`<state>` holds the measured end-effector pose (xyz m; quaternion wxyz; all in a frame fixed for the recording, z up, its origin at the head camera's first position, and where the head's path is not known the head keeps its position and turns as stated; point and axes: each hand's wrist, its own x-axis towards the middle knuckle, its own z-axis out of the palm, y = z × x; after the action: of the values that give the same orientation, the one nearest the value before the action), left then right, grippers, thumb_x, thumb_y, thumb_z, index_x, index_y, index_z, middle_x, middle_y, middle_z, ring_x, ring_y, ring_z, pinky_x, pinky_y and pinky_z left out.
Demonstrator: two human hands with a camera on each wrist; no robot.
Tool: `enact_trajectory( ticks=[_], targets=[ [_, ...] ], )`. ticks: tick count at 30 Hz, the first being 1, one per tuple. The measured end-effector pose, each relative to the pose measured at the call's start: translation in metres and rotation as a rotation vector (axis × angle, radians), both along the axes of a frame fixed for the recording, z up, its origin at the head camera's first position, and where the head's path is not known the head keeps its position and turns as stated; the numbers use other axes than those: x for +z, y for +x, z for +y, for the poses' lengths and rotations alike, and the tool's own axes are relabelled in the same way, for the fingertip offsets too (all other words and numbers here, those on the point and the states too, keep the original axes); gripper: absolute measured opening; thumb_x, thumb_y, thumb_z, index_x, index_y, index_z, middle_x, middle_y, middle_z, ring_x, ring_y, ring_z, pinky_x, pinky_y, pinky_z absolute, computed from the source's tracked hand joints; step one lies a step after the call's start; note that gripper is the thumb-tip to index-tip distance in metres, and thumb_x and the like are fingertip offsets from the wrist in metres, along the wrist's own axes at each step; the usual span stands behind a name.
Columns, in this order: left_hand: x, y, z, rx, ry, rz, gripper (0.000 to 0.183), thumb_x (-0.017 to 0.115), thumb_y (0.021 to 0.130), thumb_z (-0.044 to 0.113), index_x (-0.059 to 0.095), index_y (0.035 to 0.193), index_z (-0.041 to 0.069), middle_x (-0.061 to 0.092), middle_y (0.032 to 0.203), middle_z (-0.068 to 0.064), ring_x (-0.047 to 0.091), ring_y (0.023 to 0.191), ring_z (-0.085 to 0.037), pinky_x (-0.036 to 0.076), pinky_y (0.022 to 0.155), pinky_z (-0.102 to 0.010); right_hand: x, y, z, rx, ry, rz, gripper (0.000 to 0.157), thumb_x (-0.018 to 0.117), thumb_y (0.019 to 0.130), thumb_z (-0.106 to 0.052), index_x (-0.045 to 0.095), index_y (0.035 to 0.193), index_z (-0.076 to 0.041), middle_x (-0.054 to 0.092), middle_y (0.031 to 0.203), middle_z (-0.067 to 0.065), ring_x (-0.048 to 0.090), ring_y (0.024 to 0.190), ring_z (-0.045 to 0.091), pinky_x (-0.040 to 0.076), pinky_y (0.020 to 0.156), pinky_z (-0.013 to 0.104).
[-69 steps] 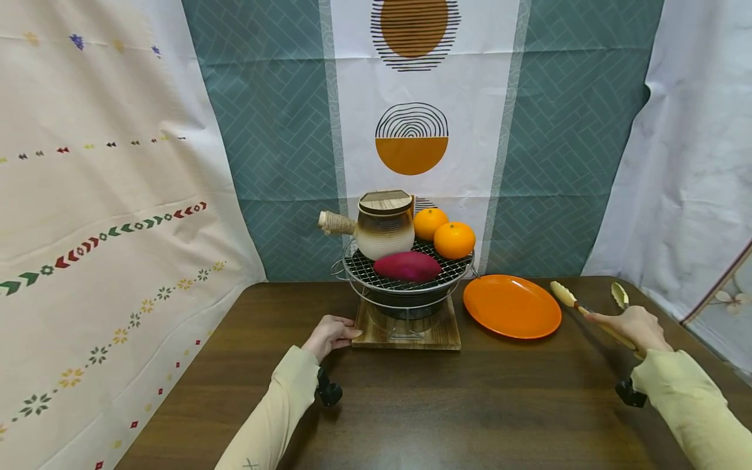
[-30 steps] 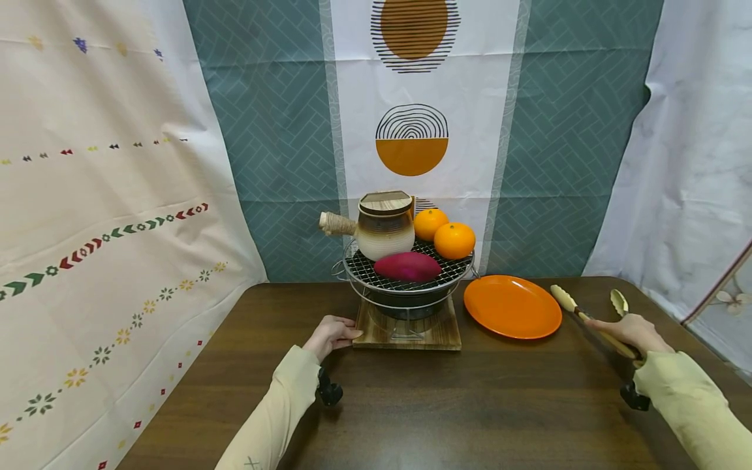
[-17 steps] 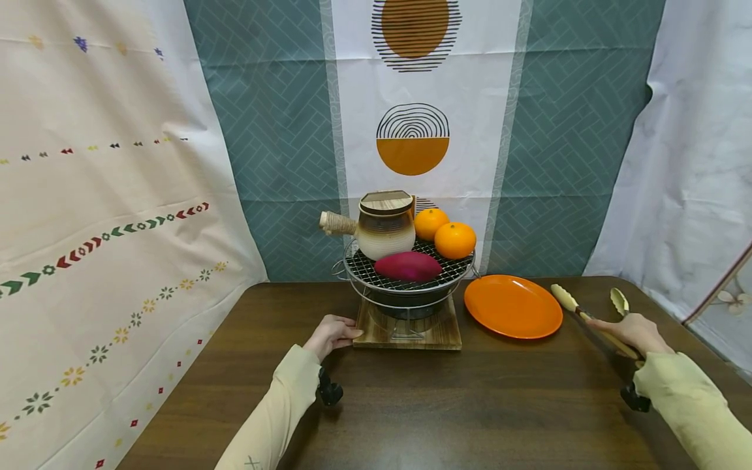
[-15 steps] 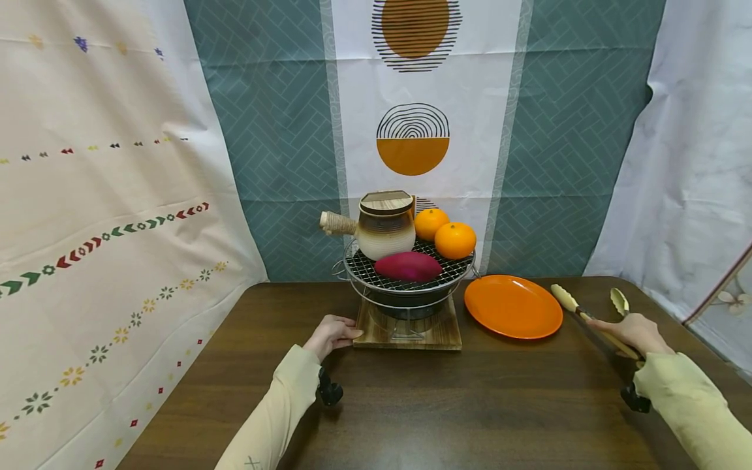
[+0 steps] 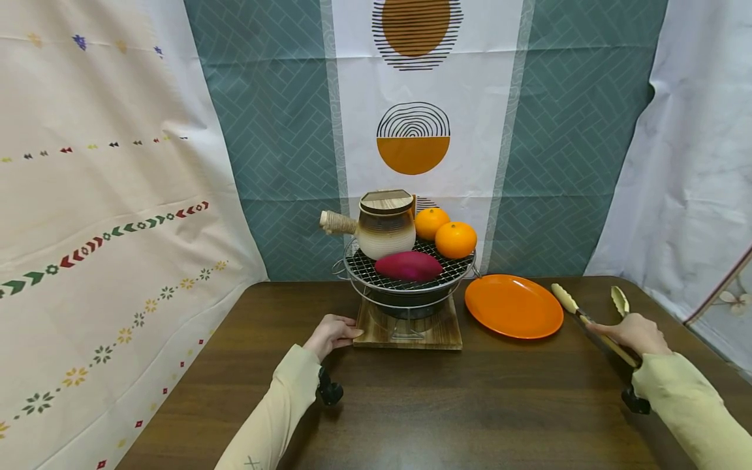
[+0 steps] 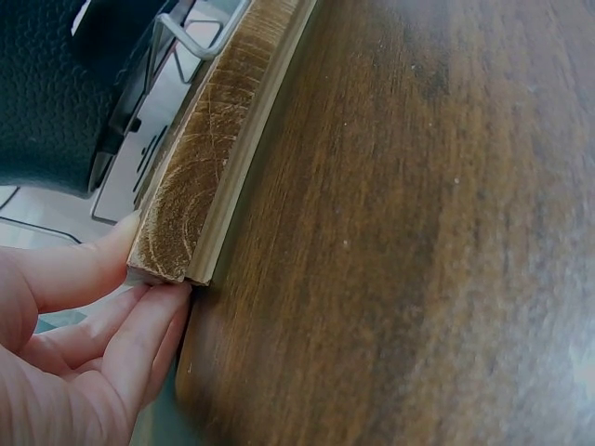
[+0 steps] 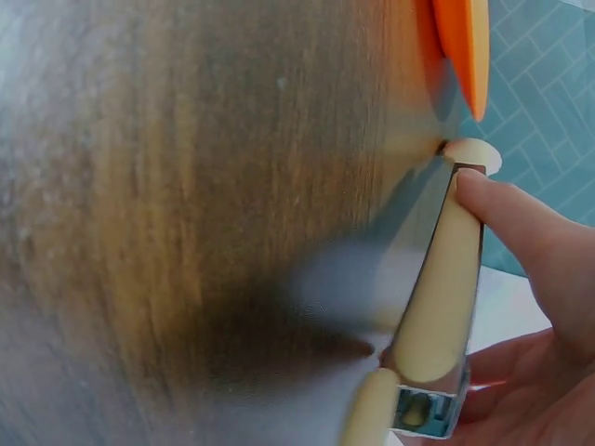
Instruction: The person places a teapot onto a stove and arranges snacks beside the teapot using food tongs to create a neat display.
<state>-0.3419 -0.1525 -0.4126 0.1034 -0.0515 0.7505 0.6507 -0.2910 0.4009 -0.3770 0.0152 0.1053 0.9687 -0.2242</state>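
Observation:
The left hand pinches the front left corner of a wooden board; in the left wrist view the thumb is on top and the fingers below. On the board stands a round grill with a wire mesh top. It bears a lidded pot, a purple sweet potato and two oranges. At the right, the right hand grips tongs, thumb along one cream handle. The tongs' two tips stand apart; the palm hides part of the other arm.
An orange plate lies between the grill and the tongs. Behind the brown table hangs a green and white cloth. A patterned cloth hangs along the left side, a white one at the right.
The right hand and the tongs have shifted very slightly, with the handle showing at a slightly different angle. The left hand, board, grill and plate stay in place.

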Motion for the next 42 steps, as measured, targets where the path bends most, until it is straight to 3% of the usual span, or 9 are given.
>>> enact_trajectory(
  ticks=[4, 11, 27, 42],
  targets=[
    [0.0004, 0.0005, 0.0004, 0.008, -0.002, -0.006, 0.04, 0.063, 0.079, -0.009, 0.049, 0.115, -0.018, 0.051, 0.114, -0.028, 0.059, 0.085, -0.026, 0.045, 0.079, -0.042, -0.0023, 0.0004, -0.001, -0.021, 0.012, 0.012, 0.09, 0.06, 0.073, -0.062, 0.045, 0.094, 0.024, 0.039, 0.09, 0.046, 0.039, 0.083, 0.056, 0.038, 0.061, 0.051],
    [0.001, 0.0008, -0.0007, -0.005, -0.008, 0.004, 0.04, 0.064, 0.079, -0.008, 0.049, 0.115, -0.018, 0.05, 0.117, -0.028, 0.059, 0.085, -0.025, 0.045, 0.079, -0.042, -0.0061, -0.0026, -0.0007, -0.03, 0.01, 0.016, 0.095, 0.062, 0.072, -0.062, 0.042, 0.097, 0.027, 0.03, 0.086, 0.047, 0.034, 0.085, 0.057, 0.037, 0.062, 0.053],
    [-0.0013, -0.0026, -0.0004, 0.004, -0.005, -0.002, 0.039, 0.064, 0.079, -0.008, 0.05, 0.114, -0.017, 0.052, 0.114, -0.027, 0.058, 0.083, -0.023, 0.045, 0.079, -0.043, -0.0075, -0.0071, -0.0021, -0.049, 0.025, 0.008, 0.093, 0.065, 0.071, -0.059, 0.041, 0.094, 0.028, 0.032, 0.085, 0.046, 0.034, 0.082, 0.055, 0.035, 0.065, 0.054],
    [-0.0005, -0.0006, 0.0, 0.004, -0.004, 0.002, 0.04, 0.063, 0.079, -0.009, 0.049, 0.115, -0.018, 0.049, 0.117, -0.028, 0.059, 0.088, -0.027, 0.045, 0.079, -0.042, -0.0087, 0.0008, -0.0033, -0.049, 0.018, -0.02, 0.1, 0.059, 0.072, -0.066, 0.038, 0.104, 0.027, 0.035, 0.094, 0.05, 0.036, 0.085, 0.06, 0.037, 0.063, 0.055]
  ],
)
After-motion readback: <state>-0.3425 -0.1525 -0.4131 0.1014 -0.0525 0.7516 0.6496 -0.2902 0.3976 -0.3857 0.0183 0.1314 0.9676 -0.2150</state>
